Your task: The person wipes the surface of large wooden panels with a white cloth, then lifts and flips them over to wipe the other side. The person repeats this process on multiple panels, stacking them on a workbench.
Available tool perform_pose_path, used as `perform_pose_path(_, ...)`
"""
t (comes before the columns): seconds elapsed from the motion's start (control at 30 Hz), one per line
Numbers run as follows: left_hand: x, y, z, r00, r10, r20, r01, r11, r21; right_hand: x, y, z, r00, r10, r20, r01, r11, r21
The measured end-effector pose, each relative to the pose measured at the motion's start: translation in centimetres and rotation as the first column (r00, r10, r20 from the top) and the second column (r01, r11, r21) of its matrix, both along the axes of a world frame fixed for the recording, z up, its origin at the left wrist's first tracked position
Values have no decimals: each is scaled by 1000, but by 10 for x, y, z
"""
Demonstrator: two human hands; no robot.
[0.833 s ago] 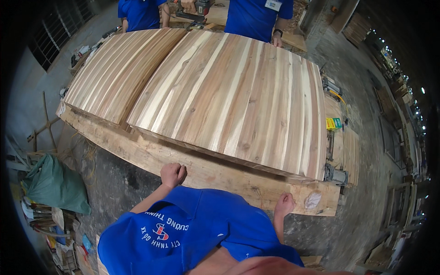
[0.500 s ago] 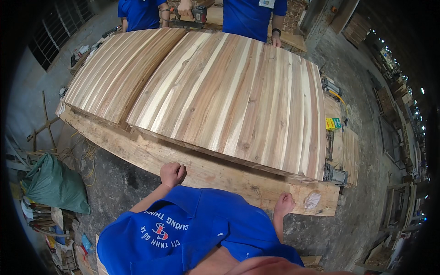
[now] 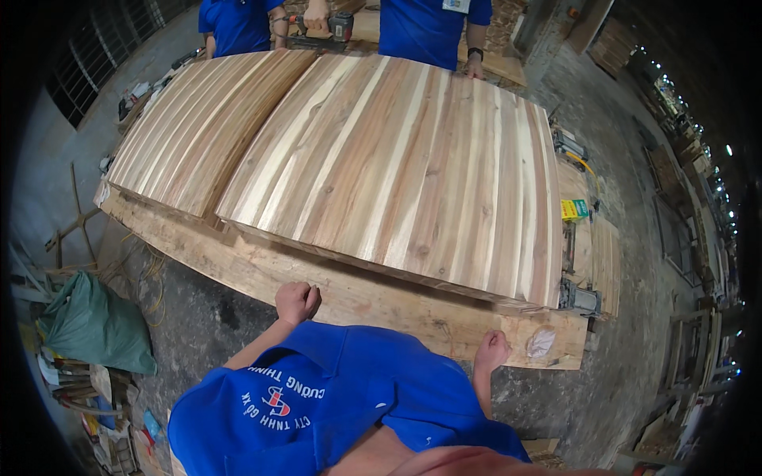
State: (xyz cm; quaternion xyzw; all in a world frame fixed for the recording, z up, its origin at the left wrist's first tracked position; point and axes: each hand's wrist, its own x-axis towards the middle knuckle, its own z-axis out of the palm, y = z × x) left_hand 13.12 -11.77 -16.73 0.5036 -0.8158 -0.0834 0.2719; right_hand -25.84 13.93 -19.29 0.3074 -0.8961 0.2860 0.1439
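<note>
My left hand is curled into a fist on the near edge of a wooden workbench, with nothing showing in it. Farther right, my right hand is likewise closed at the bench edge, beside a crumpled pale scrap. Both hands are apart from the large striped wood panel, which lies on the bench in front of me. To its left lies a second striped panel, with a narrow dark gap between the two.
Across the bench stand two people in blue shirts; one holds a power tool, and a hand touches the panel's far edge. Metal clamps and a yellow-green box sit at the right. A green sack stands lower left.
The whole view has shifted very slightly. My two fists and the panels hold their places.
</note>
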Motion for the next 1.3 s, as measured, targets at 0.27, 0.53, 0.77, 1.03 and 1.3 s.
perform_pose_path(0.27,1,1,1,999,3,40,-5,1000,31,-1,1,0,999,5,-33,-3,999,54)
perform_pose_path(0.53,-1,0,3,1000,3,16,-3,1000,25,0,0,0,1000,-16,7,15,999,31)
perform_pose_path(0.77,3,-1,2,1000,-24,0,24,999,29,2,-1,-2,998,-27,54,27,1000,-2)
perform_pose_path(1.03,6,-2,-1,997,-59,-47,58,998,-28,7,-1,6,992,-51,118,49,998,26)
perform_pose_path(1.3,7,-1,-1,999,-41,-2,40,998,-49,5,2,2,997,38,67,-37,999,-22)
